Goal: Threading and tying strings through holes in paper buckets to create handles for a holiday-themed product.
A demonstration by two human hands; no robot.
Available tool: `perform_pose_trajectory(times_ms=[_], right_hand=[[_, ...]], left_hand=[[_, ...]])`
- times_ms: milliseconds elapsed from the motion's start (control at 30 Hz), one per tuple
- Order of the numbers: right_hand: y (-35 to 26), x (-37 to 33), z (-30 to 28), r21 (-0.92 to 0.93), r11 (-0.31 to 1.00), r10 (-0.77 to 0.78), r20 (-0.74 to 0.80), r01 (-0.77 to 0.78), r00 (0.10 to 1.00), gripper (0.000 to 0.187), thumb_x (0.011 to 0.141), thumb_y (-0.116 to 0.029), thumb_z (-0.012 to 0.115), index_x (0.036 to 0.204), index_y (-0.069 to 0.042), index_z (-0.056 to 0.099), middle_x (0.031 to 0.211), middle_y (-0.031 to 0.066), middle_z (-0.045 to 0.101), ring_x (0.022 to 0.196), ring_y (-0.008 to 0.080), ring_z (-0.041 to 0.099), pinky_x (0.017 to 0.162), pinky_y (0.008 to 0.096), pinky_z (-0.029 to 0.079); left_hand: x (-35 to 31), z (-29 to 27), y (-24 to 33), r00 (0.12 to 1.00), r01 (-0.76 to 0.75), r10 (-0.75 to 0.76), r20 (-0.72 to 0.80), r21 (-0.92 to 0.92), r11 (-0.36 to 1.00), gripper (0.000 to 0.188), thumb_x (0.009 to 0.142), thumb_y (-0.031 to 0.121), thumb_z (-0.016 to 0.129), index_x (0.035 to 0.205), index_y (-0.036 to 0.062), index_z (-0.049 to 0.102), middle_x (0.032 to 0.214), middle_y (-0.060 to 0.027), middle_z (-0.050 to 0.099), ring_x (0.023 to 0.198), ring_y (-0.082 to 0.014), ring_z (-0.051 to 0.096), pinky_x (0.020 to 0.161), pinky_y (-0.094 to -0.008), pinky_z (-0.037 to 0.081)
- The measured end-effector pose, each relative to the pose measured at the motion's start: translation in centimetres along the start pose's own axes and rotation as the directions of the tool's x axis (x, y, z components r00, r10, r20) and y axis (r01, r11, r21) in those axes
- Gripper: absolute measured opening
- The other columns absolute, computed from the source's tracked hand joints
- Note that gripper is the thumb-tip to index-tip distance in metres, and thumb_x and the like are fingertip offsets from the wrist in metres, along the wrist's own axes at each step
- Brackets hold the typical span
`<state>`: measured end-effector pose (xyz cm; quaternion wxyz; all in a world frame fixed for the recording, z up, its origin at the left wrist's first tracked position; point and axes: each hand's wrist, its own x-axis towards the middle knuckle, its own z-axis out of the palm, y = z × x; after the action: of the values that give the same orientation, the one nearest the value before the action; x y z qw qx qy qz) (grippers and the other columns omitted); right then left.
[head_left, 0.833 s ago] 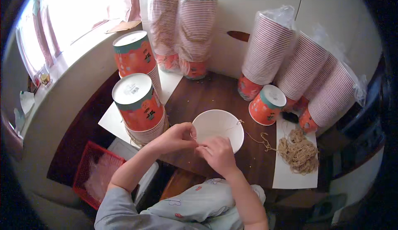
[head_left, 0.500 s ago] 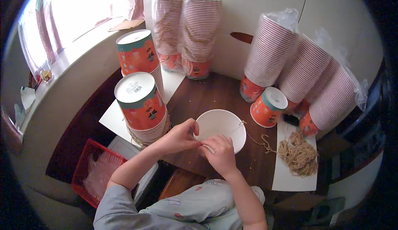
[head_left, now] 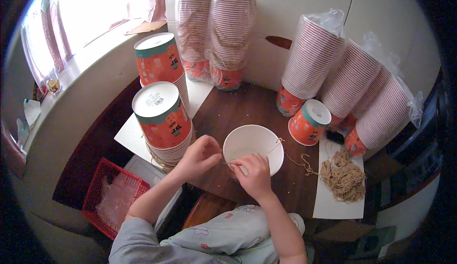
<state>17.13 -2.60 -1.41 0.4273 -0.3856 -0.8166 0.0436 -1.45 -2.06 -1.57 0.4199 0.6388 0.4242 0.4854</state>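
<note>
A white paper bucket (head_left: pixel 247 138) stands mouth up on the dark table, between and just beyond my hands. Tan string (head_left: pixel 280 141) is knotted at its right rim, and a thin line of it crosses the inside. At the near left rim, my right hand (head_left: pixel 252 172) pinches string between thumb and fingertips. My left hand (head_left: pixel 203 153) is a little to the left of it, apart from the bucket, with curled fingers; what they hold, if anything, is hidden. From the right rim, string trails to a tangled heap of string (head_left: pixel 342 176) on a white board (head_left: pixel 331 209).
Upside-down orange printed buckets (head_left: pixel 164 116) stand stacked at left. Bagged bucket stacks (head_left: pixel 312 57) line the back and right, with a single upturned bucket (head_left: pixel 304 128) before them. A red basket (head_left: pixel 90 199) holding clear plastic sits low at left. A window sill (head_left: pixel 78 66) runs behind.
My left hand has drawn away to the left from my right hand, opening a gap between them. My right hand stays at the bucket's near rim; the bucket has hardly moved.
</note>
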Motion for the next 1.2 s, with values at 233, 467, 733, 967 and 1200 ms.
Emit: perform_pose_trajectory(times_ms=[233,467,733,967,1200], right_hand=[[-0.2,0.0,0.1,0.046,0.996,0.081,0.016,-0.082,0.997,0.007,0.068,-0.018,0.064,0.073,-0.013,0.061,0.073,0.0003,0.056,0.074,0.0201,0.052,0.068,0.0349,0.036],[-0.6,-0.1,0.0,0.059,0.99,0.125,0.047,-0.128,0.991,0.007,0.068,-0.018,0.064,0.072,-0.013,0.061,0.074,-0.0001,0.057,0.075,0.02,0.052,0.067,0.0345,0.035],[-0.5,-0.2,0.0,0.077,0.986,0.142,0.048,-0.145,0.989,0.007,0.068,-0.016,0.064,0.073,-0.013,0.061,0.074,0.0,0.056,0.075,0.0199,0.052,0.067,0.0341,0.035],[-0.4,-0.2,0.1,0.092,0.984,0.148,0.04,-0.151,0.988,0.006,0.068,-0.015,0.063,0.072,-0.013,0.06,0.075,0.0002,0.056,0.075,0.0199,0.053,0.067,0.0342,0.035],[-0.7,-0.1,-0.1,0.086,0.982,0.165,0.032,-0.167,0.986,0.007,0.067,-0.011,0.065,0.071,-0.01,0.059,0.074,-0.0001,0.056,0.074,0.0182,0.053,0.069,0.0318,0.036]], left_hand=[[-2.8,3.2,0.3,0.97,-0.17,0.23,-0.077,0.459,0.872,0.016,0.068,0.01,0.065,0.083,0.0053,0.061,0.074,-0.0084,0.053,0.062,-0.0205,0.055,0.054,-0.0278,0.045],[-2.7,3.8,-1.1,0.951,-0.158,0.262,-0.162,0.475,0.866,0.014,0.066,0.009,0.065,0.079,0.0062,0.061,0.068,-0.007,0.053,0.059,-0.0208,0.055,0.052,-0.0283,0.045],[-2.2,3.1,0.1,0.743,-0.386,0.661,-0.104,0.741,0.55,0.016,0.061,0.003,0.062,0.077,0.0059,0.061,0.075,-0.0047,0.06,0.066,-0.02,0.057,0.056,-0.03,0.048],[-1.9,3.3,-0.9,0.824,-0.402,0.558,-0.099,0.592,0.699,0.016,0.063,0.001,0.061,0.078,0.0029,0.059,0.078,-0.0071,0.061,0.071,-0.0229,0.059,0.062,-0.0305,0.048],[-2.6,3.7,-1.2,0.953,-0.217,0.254,-0.165,0.215,0.952,0.012,0.073,0.002,0.058,0.084,0.0003,0.06,0.077,-0.008,0.062,0.066,-0.0135,0.059,0.056,-0.0242,0.047]])
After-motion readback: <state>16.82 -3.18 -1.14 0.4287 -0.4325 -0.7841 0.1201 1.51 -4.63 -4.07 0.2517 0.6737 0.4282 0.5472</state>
